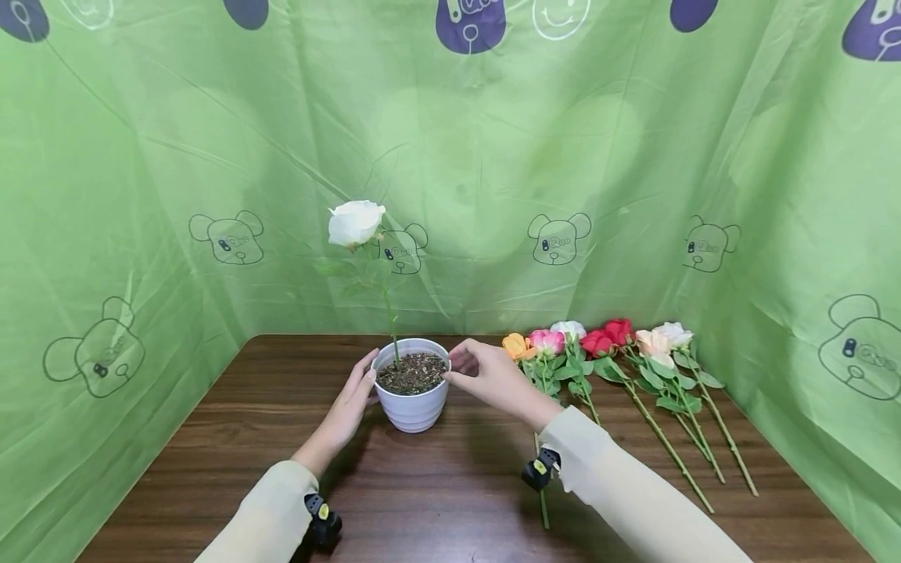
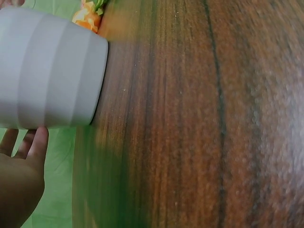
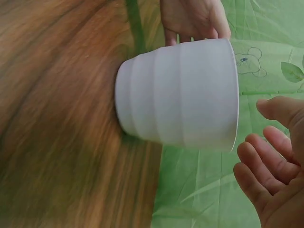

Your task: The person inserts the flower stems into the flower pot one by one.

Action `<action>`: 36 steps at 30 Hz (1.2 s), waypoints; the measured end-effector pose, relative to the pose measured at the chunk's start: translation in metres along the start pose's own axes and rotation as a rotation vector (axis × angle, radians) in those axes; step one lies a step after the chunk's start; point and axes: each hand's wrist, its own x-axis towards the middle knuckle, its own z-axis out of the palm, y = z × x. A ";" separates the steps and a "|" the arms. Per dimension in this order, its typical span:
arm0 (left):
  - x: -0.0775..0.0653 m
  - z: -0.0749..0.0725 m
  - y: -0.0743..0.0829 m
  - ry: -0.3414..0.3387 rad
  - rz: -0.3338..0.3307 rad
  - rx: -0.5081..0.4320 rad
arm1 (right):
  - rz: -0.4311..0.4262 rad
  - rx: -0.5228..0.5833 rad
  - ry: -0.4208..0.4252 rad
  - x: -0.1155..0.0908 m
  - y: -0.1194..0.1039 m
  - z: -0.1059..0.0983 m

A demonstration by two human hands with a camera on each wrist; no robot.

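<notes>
A white ribbed flower pot (image 1: 414, 410) filled with dark soil (image 1: 415, 374) stands upright on the table. From the soil rises a single white rose (image 1: 355, 224) on a thin green stem (image 1: 391, 317), near the pot's left side. My left hand (image 1: 353, 399) rests along the pot's left wall, its fingertips (image 2: 39, 142) against the ribs. On the opposite side, my right hand (image 1: 489, 375) is close beside the rim, thumb and fingers apart and loosely bent. The right wrist view shows that palm (image 3: 280, 175) facing the pot with nothing held.
Several cut roses lie on the brown wooden table (image 1: 267, 422) to the right: an orange one (image 1: 517, 346), a pink one (image 1: 547, 342), red ones (image 1: 608, 336), and pale ones (image 1: 655, 344). My right forearm crosses over some stems. Green printed cloth (image 1: 450, 156) surrounds the table.
</notes>
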 end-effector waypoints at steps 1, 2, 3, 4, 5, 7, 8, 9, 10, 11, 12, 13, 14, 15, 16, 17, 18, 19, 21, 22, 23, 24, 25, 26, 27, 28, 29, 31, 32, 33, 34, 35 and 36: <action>0.000 0.000 0.000 0.001 -0.001 0.000 | 0.002 -0.009 -0.001 -0.003 0.002 -0.002; 0.000 0.000 0.000 0.001 -0.001 0.002 | 0.003 -0.015 -0.003 -0.007 0.005 -0.004; 0.000 0.000 0.000 0.001 -0.001 0.005 | 0.002 -0.019 -0.005 -0.010 0.008 -0.007; 0.000 0.000 0.001 0.001 -0.001 0.005 | 0.002 -0.026 -0.007 -0.014 0.011 -0.009; 0.000 0.001 0.001 0.001 0.000 0.007 | 0.005 -0.030 -0.009 -0.018 0.014 -0.011; 0.000 0.001 0.001 0.001 0.000 0.008 | 0.009 -0.039 -0.011 -0.025 0.020 -0.017; -0.001 0.001 0.002 0.001 -0.001 0.008 | 0.016 -0.038 -0.012 -0.028 0.023 -0.020; -0.001 0.001 0.002 0.001 -0.001 0.006 | 0.027 -0.039 -0.010 -0.031 0.027 -0.022; -0.001 0.001 0.002 0.002 0.000 0.004 | 0.040 -0.044 -0.010 -0.034 0.030 -0.024; -0.001 0.001 0.002 0.003 -0.001 0.004 | 0.055 -0.047 -0.009 -0.038 0.033 -0.027; -0.001 0.001 0.002 0.005 -0.003 0.004 | 0.069 -0.050 -0.010 -0.041 0.037 -0.029; -0.001 0.001 0.002 0.005 -0.004 0.001 | 0.090 -0.049 -0.008 -0.044 0.041 -0.031; -0.001 0.001 0.002 0.004 -0.003 -0.001 | 0.109 -0.050 -0.007 -0.048 0.045 -0.033; -0.002 0.001 0.002 0.002 0.000 -0.002 | 0.124 -0.050 -0.008 -0.051 0.050 -0.035; -0.001 0.001 0.001 0.001 0.001 -0.005 | 0.138 -0.053 -0.007 -0.054 0.054 -0.037; -0.001 0.001 0.000 0.001 0.002 -0.008 | 0.154 -0.048 -0.007 -0.058 0.059 -0.038; -0.001 0.001 0.000 0.000 0.004 -0.012 | 0.168 -0.048 -0.002 -0.061 0.064 -0.039; 0.000 0.001 -0.001 -0.002 0.007 -0.017 | 0.183 -0.048 0.003 -0.064 0.069 -0.040; 0.000 0.001 -0.002 -0.003 0.010 -0.022 | 0.208 -0.053 0.012 -0.070 0.079 -0.042; 0.000 0.001 -0.003 -0.003 0.009 -0.025 | 0.226 -0.053 0.018 -0.072 0.084 -0.042; 0.000 0.001 -0.003 -0.003 0.009 -0.024 | 0.245 -0.049 0.023 -0.075 0.088 -0.042; 0.000 0.001 -0.004 -0.004 0.010 -0.022 | 0.263 -0.049 0.029 -0.077 0.092 -0.043; 0.000 0.000 -0.004 -0.005 0.011 -0.021 | 0.283 -0.045 0.031 -0.080 0.096 -0.044; 0.000 0.000 -0.004 -0.006 0.011 -0.020 | 0.303 -0.040 0.035 -0.082 0.100 -0.044; 0.000 0.000 -0.004 -0.006 0.010 -0.019 | 0.322 -0.029 0.037 -0.084 0.103 -0.045; 0.000 0.000 -0.004 -0.006 0.009 -0.020 | 0.341 -0.009 0.038 -0.086 0.105 -0.045; 0.000 0.000 -0.004 -0.006 0.009 -0.019 | 0.356 0.006 0.040 -0.088 0.108 -0.046; 0.000 0.000 -0.004 -0.005 0.008 -0.021 | 0.378 0.039 0.044 -0.092 0.112 -0.047; 0.000 0.000 -0.004 -0.004 0.007 -0.020 | 0.395 0.052 0.048 -0.092 0.114 -0.047; 0.000 0.000 -0.004 -0.003 0.007 -0.019 | 0.408 0.066 0.051 -0.093 0.116 -0.047; 0.000 0.000 -0.003 -0.002 0.007 -0.017 | 0.424 0.074 0.055 -0.094 0.118 -0.047; 0.000 0.000 -0.003 -0.001 0.007 -0.015 | 0.442 0.077 0.057 -0.095 0.120 -0.047; 0.000 0.000 -0.003 0.000 0.006 -0.014 | 0.459 0.082 0.059 -0.095 0.121 -0.046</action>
